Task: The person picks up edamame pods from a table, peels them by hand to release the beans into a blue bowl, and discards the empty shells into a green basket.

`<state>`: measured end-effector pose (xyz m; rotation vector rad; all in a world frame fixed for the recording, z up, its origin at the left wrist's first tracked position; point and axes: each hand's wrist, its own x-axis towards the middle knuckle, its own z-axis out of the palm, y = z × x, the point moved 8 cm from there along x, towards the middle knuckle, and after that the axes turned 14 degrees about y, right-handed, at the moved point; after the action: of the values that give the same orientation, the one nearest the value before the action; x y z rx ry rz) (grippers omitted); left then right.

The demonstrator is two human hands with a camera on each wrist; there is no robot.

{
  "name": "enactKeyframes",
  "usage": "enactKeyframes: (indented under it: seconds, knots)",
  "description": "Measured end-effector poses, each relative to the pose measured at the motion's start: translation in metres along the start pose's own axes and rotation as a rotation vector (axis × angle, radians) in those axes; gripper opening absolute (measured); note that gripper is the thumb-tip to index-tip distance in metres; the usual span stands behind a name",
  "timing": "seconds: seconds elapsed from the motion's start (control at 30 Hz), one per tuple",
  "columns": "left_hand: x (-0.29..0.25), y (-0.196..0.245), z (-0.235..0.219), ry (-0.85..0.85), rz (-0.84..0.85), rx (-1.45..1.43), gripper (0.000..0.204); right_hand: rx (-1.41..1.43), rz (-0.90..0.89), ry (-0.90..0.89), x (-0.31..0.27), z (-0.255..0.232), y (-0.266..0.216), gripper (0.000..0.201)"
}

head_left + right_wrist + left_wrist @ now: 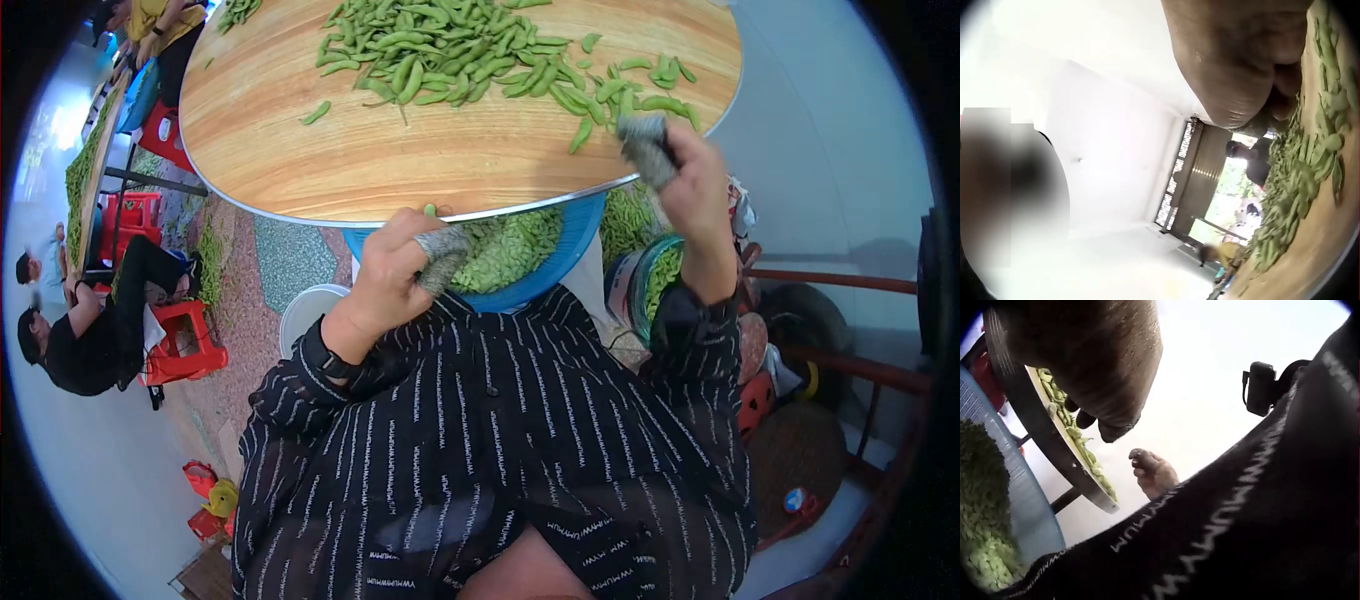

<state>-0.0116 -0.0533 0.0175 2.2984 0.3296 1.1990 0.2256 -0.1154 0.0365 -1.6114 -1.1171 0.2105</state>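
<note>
My left hand (395, 270) is at the table's near edge above the blue basket, fingers curled. A green edamame pod (430, 210) shows its end just past those fingers; the rest is hidden. Grey wraps cover the thumb and forefinger. Over the table's right side is my right hand (692, 185), with similar wraps (648, 150) and its fingertips close to loose pods (610, 92). In the right wrist view its fingers are bent and I cannot tell whether they hold a pod. Shelled green beans (510, 250) fill the blue basket (578, 250) beneath the table edge.
A large pile of pods (430, 45) covers the far middle of the wood-patterned table (270, 120). A white bucket (305, 308) stands at left, and a clear tub of pods (655, 280) at right. Beyond are red stools (180, 340) and a seated person (85, 330).
</note>
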Motion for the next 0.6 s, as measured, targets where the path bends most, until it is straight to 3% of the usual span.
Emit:
enactKeyframes:
  seconds: [0.03,0.13,0.23,0.37,0.43,0.5,0.6]
  knots:
    - [-0.001,-0.003,0.008,-0.008,0.001,-0.011,0.021,-0.006,0.009,0.008,-0.010,-0.002,0.003,0.017]
    - [-0.030,-0.023,0.081,-0.488,-0.127,-0.120,0.026,0.281,0.344,-0.016,-0.042,0.004,0.034,0.014]
    - [-0.060,-0.075,0.152,-0.639,-0.214,0.054,0.022,0.254,0.403,-0.025,-0.058,0.002,0.048,0.014]
    - [-0.083,-0.119,0.214,-0.616,-0.224,0.160,0.019,0.287,0.414,0.026,-0.070,0.002,0.053,0.013]
    - [-0.085,-0.122,0.226,-0.654,-0.291,0.107,0.020,0.304,0.429,0.021,-0.069,0.004,0.049,0.013]
    - [-0.084,-0.124,0.224,-0.633,-0.351,0.140,0.019,0.254,0.331,-0.002,-0.063,0.006,0.040,0.015]
    - [-0.057,-0.098,0.196,-0.365,-0.209,0.050,0.016,0.216,0.269,-0.049,-0.051,0.018,0.033,0.018]
